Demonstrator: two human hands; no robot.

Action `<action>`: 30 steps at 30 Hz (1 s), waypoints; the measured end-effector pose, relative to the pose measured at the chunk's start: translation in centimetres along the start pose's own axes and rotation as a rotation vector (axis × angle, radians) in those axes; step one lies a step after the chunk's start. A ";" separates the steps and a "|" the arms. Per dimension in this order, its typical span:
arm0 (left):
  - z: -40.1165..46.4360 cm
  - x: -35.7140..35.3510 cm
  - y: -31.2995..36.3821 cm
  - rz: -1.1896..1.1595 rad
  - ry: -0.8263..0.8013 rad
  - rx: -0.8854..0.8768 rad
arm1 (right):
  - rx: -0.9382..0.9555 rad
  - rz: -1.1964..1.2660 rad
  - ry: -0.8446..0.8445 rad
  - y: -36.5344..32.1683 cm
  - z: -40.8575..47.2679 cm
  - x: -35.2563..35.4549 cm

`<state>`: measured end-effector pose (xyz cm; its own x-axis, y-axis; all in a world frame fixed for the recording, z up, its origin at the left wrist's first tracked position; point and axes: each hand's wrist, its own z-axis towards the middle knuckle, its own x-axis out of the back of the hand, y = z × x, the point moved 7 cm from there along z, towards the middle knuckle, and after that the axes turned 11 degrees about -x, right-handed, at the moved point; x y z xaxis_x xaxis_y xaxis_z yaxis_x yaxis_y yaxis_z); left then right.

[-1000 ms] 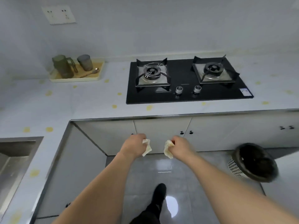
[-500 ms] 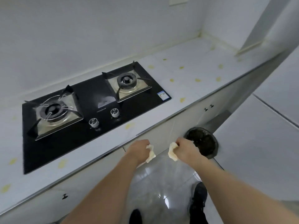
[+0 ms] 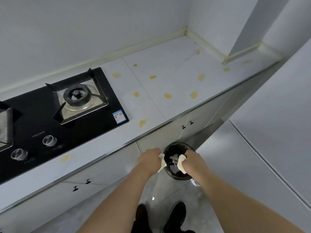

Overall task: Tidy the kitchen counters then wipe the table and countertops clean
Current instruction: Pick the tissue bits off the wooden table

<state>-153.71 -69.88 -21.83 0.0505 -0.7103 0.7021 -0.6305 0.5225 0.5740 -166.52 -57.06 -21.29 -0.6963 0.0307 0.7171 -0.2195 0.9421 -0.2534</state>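
A person stood at a white kitchen table dotted with yellow spots, both bare arms stretched forward over a dark round bin on the floor just below the table's near edge. The left hand had its fingers clamped on a crumpled pale cloth, and the right hand had its fingers clamped on a second pale cloth; both wads hung above the bin's open mouth, with something pale already lying inside. To the left sat a black gas hob with a burner and two knobs. The likely risk was a miss: the left wad hung close to the bin's left rim, so a careless release could drop it on the glossy floor. The yellow marks still covered the table, so discarding both cloths could leave nothing in hand to wipe with. Whether the cloths were wet and dripping could not be told.
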 end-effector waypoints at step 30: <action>21.1 -18.1 -4.9 -0.007 -0.104 0.169 | -0.033 -0.001 -0.182 8.9 23.6 -9.3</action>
<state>-167.87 -69.55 -46.27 -0.0200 -0.7631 0.6459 -0.7520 0.4372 0.4933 -178.13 -56.85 -45.56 -0.8091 -0.0282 0.5869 -0.1997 0.9526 -0.2294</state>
